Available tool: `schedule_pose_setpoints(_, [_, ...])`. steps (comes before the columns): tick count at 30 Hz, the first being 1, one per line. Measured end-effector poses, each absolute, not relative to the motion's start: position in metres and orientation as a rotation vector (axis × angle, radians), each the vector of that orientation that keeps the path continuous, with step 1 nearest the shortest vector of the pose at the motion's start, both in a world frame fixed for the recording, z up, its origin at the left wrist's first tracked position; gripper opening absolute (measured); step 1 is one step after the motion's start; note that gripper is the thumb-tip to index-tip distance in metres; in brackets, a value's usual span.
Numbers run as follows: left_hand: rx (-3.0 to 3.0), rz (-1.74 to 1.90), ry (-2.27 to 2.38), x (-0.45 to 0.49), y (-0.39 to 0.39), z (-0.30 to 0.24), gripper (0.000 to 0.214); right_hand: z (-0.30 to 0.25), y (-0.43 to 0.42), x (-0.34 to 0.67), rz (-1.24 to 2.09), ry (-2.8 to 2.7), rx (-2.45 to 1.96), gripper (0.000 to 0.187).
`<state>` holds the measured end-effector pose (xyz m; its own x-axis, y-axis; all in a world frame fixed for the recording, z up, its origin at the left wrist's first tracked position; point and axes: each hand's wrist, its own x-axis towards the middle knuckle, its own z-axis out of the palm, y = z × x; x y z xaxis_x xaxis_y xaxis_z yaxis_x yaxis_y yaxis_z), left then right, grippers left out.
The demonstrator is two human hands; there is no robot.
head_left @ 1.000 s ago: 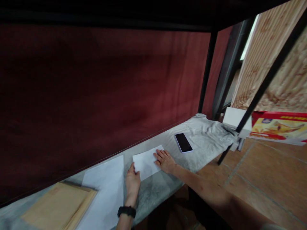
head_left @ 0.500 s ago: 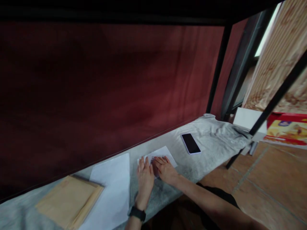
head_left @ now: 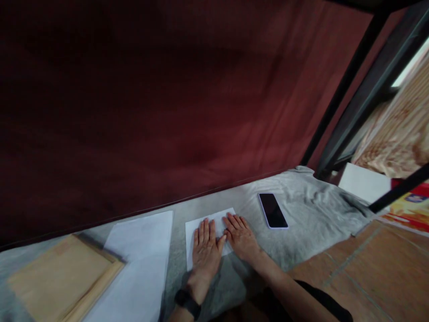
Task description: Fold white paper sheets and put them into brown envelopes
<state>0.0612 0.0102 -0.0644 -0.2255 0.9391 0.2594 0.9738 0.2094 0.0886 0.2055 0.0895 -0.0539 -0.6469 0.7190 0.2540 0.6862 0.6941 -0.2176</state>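
Observation:
A small white sheet of paper [head_left: 191,237] lies on the grey cloth in front of me. My left hand [head_left: 206,250] rests palm down across its middle, fingers stretched out, with a dark watch on the wrist. Flat on the right part of the sheet is my right hand [head_left: 241,237], its fingers spread and its thumb close to my left thumb. The palms hide much of the paper, so I cannot tell whether it is folded.
Right of the hands lies a phone [head_left: 273,211]. To the left are larger white sheets [head_left: 140,259] and a stack of brown envelopes [head_left: 63,277]. A dark red panel [head_left: 167,112] stands behind the grey cloth [head_left: 308,219]. A black post [head_left: 345,89] rises at the right.
Both hands have flattened and spread out on the paper, the right one's fingers now straighter. The view has shifted, so the phone and envelopes appear in slightly different places.

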Motion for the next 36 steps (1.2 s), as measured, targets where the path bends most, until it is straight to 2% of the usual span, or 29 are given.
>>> schedule_pose_setpoints(15, [-1.665,-0.333,-2.400,0.044,-0.013,-0.060,0.061,-0.052,0.109,0.233,0.075,-2.487,-1.227,0.049])
schedule_pose_setpoints(24, [-1.942,-0.441,-2.005,0.099,-0.050,-0.068,0.070,-0.032,0.047,0.222,0.426,-2.688,-0.653,0.053])
schedule_pose_setpoints(28, [-1.961,-0.438,-1.947,0.100,-0.062,-0.071,0.070,-0.040,0.032,0.227,0.367,-2.716,-0.605,0.057])
schedule_pose_setpoints(36, [-1.859,-0.483,-2.137,0.087,-0.069,-0.066,0.073,-0.054,0.039,0.240,0.146,-2.665,-0.710,0.058])
